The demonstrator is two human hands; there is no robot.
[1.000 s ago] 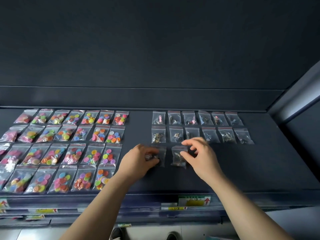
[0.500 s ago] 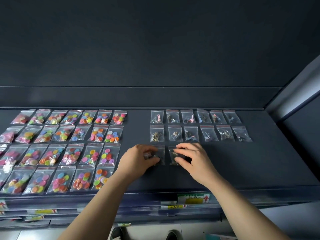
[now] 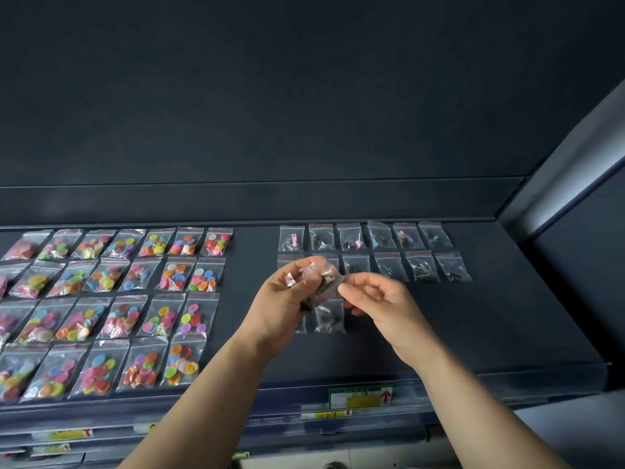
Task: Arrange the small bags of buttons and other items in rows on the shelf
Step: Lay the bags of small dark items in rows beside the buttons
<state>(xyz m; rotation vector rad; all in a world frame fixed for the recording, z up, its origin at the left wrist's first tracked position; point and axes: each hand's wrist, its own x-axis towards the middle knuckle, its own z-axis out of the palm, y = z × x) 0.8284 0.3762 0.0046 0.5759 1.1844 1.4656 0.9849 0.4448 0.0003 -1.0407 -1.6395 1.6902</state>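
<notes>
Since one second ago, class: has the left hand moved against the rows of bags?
Yes. The left hand, gripping a bundle of bags, has lifted from the third row up across the second row of small bags.

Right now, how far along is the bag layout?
Done: button bags fill four rows at left; two rows of small-item bags at right. In hand: left hand grips a clutch of bags, right hand pinches its edge. To do: the third row, with a couple of bags laid, needs the rest.

1 head-worn wide-angle view, facing forward and down, close above dark shelf (image 3: 490, 333).
</notes>
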